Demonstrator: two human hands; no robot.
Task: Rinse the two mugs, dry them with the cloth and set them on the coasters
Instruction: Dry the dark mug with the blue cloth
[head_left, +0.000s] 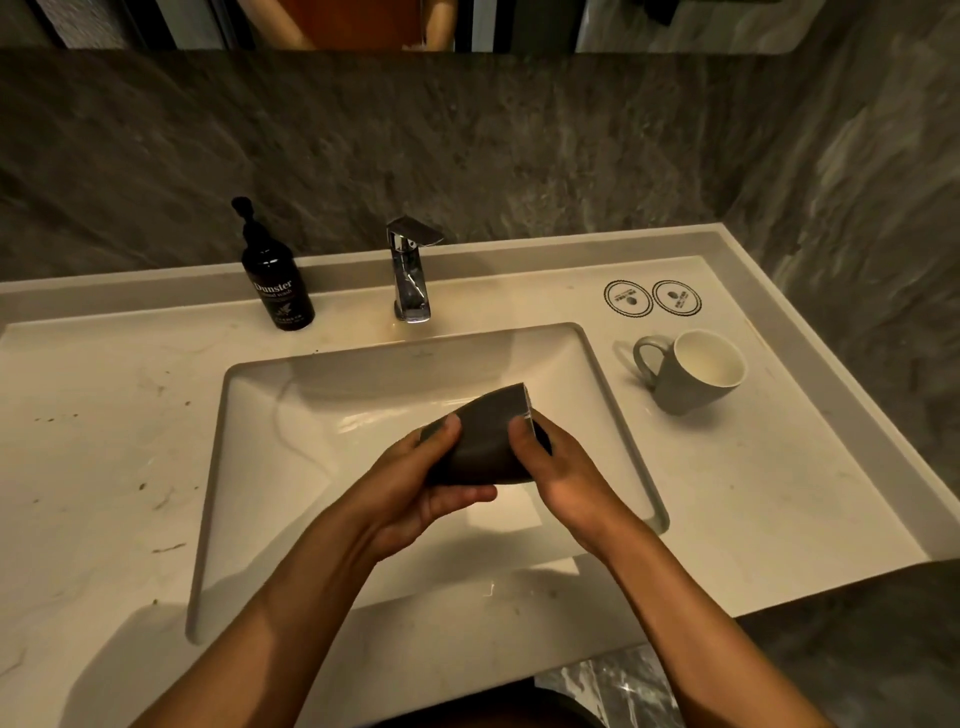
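Over the sink basin (291, 467) I hold a dark grey mug (488, 436) tilted on its side, its rim pointing up and to the right. My left hand (415, 488) grips its base end, thumb on top. My right hand (550, 467) grips the side near the rim. A second grey mug (688, 371) with a white inside stands upright on the counter to the right of the basin, handle to the left. Two round white coasters (628, 298) (676, 297) lie side by side behind it. No cloth is in view.
A chrome tap (410, 275) stands behind the basin; no water runs from it. A dark hand-wash pump bottle (278, 280) stands at its left. The pale counter (104, 441) has small dark specks on the left. Grey stone walls close the back and right.
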